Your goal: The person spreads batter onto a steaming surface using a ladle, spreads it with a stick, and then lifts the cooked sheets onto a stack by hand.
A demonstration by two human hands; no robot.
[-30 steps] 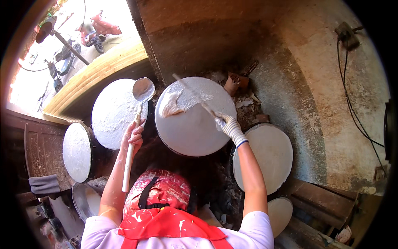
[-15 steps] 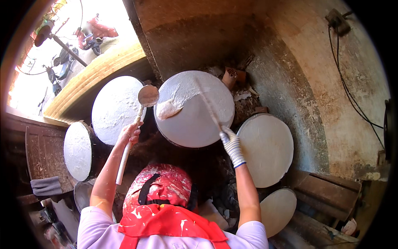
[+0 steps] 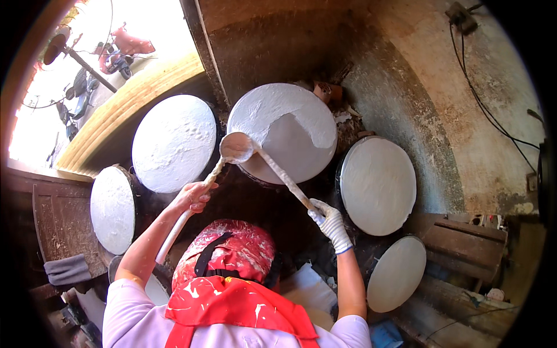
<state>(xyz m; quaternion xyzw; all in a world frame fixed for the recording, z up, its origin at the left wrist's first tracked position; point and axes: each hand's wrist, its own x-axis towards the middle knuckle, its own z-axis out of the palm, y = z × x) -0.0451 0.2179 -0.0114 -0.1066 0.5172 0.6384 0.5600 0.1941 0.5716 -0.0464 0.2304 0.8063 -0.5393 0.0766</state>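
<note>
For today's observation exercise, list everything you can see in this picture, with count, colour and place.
round flat steaming surfaces: five, white, in an arc ahead
partly spread white batter: one patch, on the centre surface
long-handled metal ladle: one, batter-coated, left of the centre surface
thin wooden stick: one, pale, over the centre surface
parked motorbikes: red and dark, outside, upper left
grey folded cloth: one, lower left
red patterned head covering: one, bottom centre
left hand: bare, gripping the ladle handle
right hand: white-gloved, holding the stick

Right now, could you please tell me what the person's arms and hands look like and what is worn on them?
The left hand is bare, and its forearm is uncovered up to a short pale sleeve. The right hand wears a white knitted glove with a blue-edged cuff; the forearm above it is uncovered.
</note>
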